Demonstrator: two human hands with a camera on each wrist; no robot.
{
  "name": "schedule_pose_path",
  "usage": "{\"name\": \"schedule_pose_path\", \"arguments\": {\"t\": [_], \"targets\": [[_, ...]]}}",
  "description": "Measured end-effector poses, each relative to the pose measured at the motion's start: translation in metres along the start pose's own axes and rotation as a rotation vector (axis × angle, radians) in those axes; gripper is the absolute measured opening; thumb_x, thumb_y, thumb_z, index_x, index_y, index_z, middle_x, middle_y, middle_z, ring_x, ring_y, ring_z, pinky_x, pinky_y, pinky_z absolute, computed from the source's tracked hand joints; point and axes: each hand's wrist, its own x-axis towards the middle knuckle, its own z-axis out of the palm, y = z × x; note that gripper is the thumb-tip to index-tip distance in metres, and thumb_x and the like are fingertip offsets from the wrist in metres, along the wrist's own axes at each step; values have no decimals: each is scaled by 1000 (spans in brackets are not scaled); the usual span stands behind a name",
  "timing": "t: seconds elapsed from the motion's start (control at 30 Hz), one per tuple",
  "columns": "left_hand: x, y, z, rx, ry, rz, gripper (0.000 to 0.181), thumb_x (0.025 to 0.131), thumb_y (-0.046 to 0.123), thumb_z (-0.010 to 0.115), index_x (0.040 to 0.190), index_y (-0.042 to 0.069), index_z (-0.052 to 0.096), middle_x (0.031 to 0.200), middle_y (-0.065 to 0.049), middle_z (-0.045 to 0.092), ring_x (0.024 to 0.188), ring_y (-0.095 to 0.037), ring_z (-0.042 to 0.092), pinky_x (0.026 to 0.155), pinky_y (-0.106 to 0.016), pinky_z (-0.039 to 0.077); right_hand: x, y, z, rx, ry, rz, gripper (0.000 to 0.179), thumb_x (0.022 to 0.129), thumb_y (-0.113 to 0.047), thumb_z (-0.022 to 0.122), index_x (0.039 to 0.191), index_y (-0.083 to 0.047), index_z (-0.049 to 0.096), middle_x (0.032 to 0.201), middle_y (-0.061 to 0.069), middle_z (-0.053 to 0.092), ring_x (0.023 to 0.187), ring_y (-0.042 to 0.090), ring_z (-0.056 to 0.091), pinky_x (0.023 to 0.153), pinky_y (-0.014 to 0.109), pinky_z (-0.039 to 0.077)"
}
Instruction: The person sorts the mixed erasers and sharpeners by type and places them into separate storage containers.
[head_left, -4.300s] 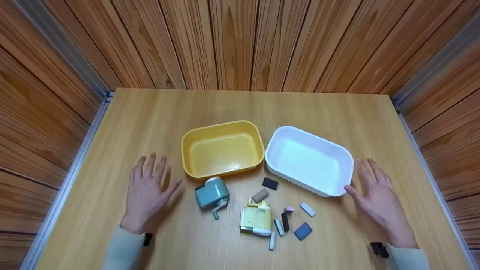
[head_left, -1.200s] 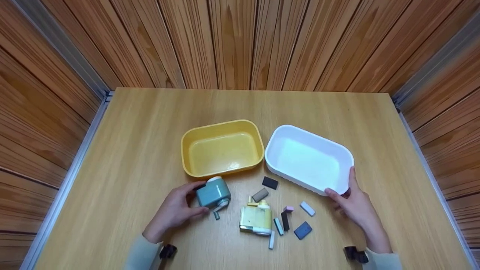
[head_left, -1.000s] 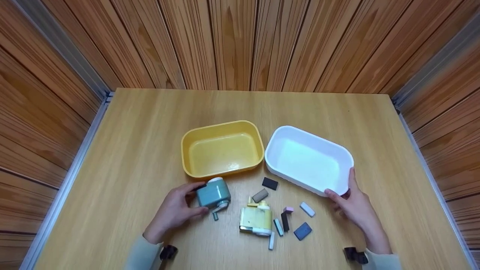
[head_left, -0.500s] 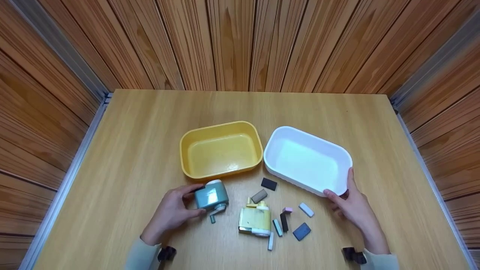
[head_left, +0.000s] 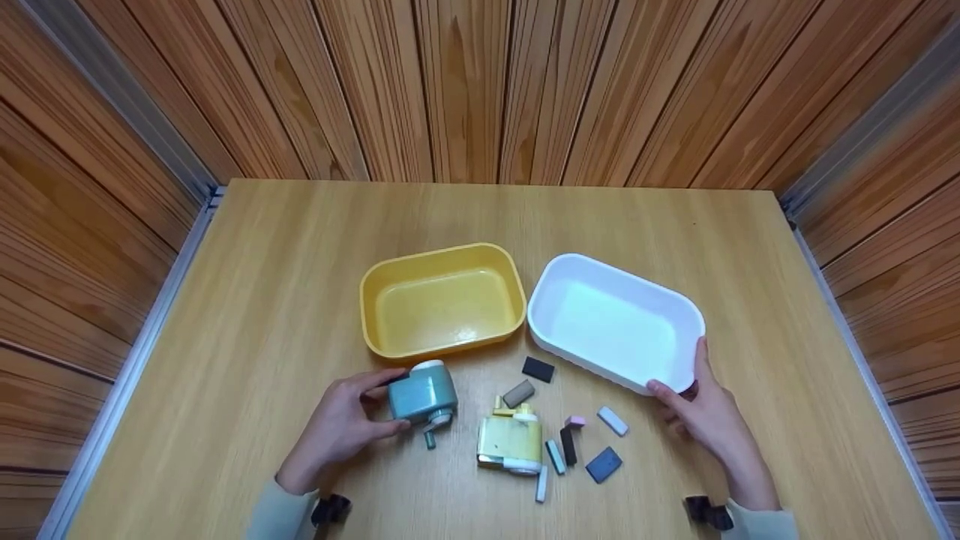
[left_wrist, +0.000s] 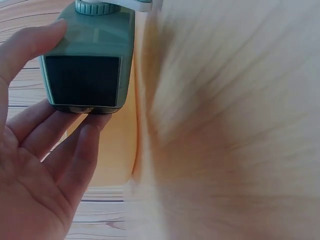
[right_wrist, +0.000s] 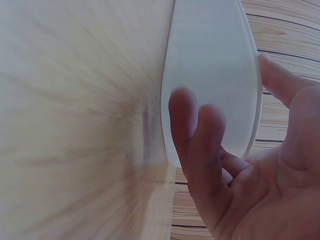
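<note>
My left hand [head_left: 335,421] grips a teal hand-crank pencil sharpener [head_left: 422,394] just in front of the yellow tub. In the left wrist view, the thumb lies on one side of the sharpener's body [left_wrist: 100,37] and the fingers on the opposite side, with a dark panel between them. The crank points toward the front. At the near right corner of a white tub [head_left: 616,322], my right hand [head_left: 709,420] holds the wall, the thumb at the rim. The right wrist view has bent fingers [right_wrist: 207,140] against the tub's outer wall.
A yellow tub [head_left: 442,300] stands left of the white one. A pale yellow crank sharpener [head_left: 510,441] lies front centre. Around it are several small eraser-like blocks, among them a black one [head_left: 538,368], a grey one [head_left: 518,393] and a blue one [head_left: 604,464].
Both hands came inward from beside the tubs: the left took hold of the teal pencil sharpener, the right the white tub. Lately the sharpener shifted slightly toward the front and its crank swung.
</note>
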Motion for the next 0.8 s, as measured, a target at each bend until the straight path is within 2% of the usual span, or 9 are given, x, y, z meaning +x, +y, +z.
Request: {"name": "schedule_pose_path", "arguments": {"t": [0.27,0.53,0.8], "targets": [[-5,4,-6,-37,1,80,64,74,30,90,133,26,65,131,-1,64,106,-20,63,86,-40,55,0,1,1,9,4,-4,117,87,-58,68,154,-27,-24,107,21,62,78,24,65,61,35,54],[-6,9,-12,-66,10,96,65,74,32,90,134,25,65,132,1,63,109,-22,62,87,-43,54,1,0,0,15,-1,6,118,86,-60,67,153,-29,-24,109,20,61,78,25,65,62,35,54],[-6,17,-19,-87,41,143,63,74,33,89,133,27,65,130,4,65,111,-18,61,86,-41,54,1,1,-1,5,2,3,117,87,-60,67,154,-29,-24,108,21,60,77,25,65,62,35,54]]}}
